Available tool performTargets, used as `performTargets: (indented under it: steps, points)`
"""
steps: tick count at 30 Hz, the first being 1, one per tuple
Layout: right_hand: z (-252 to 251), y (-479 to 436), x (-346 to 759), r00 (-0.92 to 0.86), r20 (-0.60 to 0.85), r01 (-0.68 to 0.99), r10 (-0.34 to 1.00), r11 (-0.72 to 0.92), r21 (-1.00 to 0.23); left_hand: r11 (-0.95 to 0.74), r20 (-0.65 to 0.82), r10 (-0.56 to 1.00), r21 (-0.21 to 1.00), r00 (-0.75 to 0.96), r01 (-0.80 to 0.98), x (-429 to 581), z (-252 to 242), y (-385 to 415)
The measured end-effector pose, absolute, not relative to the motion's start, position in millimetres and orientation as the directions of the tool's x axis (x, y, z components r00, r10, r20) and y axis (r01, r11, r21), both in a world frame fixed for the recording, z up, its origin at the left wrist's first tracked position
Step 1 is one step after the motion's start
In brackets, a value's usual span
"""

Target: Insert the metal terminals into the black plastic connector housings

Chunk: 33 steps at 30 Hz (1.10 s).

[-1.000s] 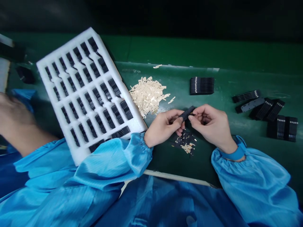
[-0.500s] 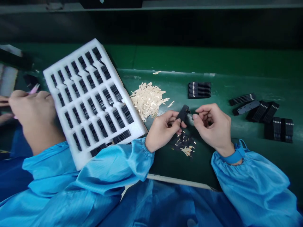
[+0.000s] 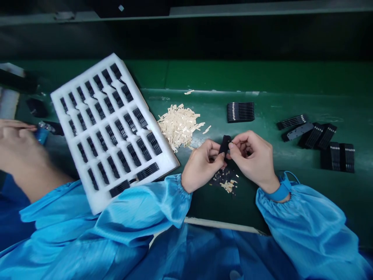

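Note:
A small, narrow black part (image 3: 225,144) stands tilted between the thumb and fingers of my left hand (image 3: 201,165), which is closed on it. Thumb and index finger of my right hand (image 3: 252,157) are pinched together at the part's upper right edge, touching it. Whatever lies between those fingertips is too small to make out. Below both hands, a little heap of black and cream scraps (image 3: 227,182) lies on the green work surface. A larger pile of cream-coloured flat pieces (image 3: 180,126) is to the left of the held part.
A white foam tray (image 3: 128,128) with rows of black parts lies at an angle on the left. Beyond my hands stands a stack of black parts (image 3: 240,112); more black stacks (image 3: 316,136) lie to the right. Another person's hand (image 3: 23,149) is at the far left.
My right hand has moved left, and its fingertips now meet the black part. The part is held more upright. At the far left the other person's hand has shifted left and down.

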State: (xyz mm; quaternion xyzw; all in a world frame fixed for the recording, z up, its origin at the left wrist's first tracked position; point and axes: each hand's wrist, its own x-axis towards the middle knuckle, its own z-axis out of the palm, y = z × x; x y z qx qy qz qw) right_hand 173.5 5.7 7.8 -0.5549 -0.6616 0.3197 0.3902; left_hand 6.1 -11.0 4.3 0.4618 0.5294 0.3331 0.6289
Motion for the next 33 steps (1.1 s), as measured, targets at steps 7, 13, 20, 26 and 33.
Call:
performTargets:
  steps: [7, 13, 20, 26, 33]
  points:
    - [5.3, 2.5, 169.9, -0.022, 0.147, 0.455, 0.989, 0.141, -0.879, 0.399, -0.391, 0.891, 0.917, 0.232, 0.015, 9.4, 2.9, -12.5]
    - [6.2, 2.4, 168.1, 0.005, 0.119, 0.439, 0.993, 0.105, -0.892, 0.366, -0.359, 0.904, 0.930, 0.233, 0.015, 10.2, -0.5, -15.1]
    - [6.5, 3.5, 169.4, -0.010, 0.029, 0.350, 1.000, 0.031, -0.936, 0.245, -0.265, 0.941, 0.962, 0.212, 0.118, 8.3, 0.4, -18.3]
    - [8.8, 5.2, 169.4, -0.020, -0.004, 0.281, 1.000, 0.002, -0.960, 0.140, -0.185, 0.962, 0.966, 0.200, 0.219, 5.6, 3.4, -17.7]
    - [5.8, 8.9, 175.7, -0.060, 0.022, 0.357, 0.998, 0.042, -0.933, 0.167, -0.218, 0.945, 0.963, 0.245, 0.213, 1.8, 5.3, -14.6]
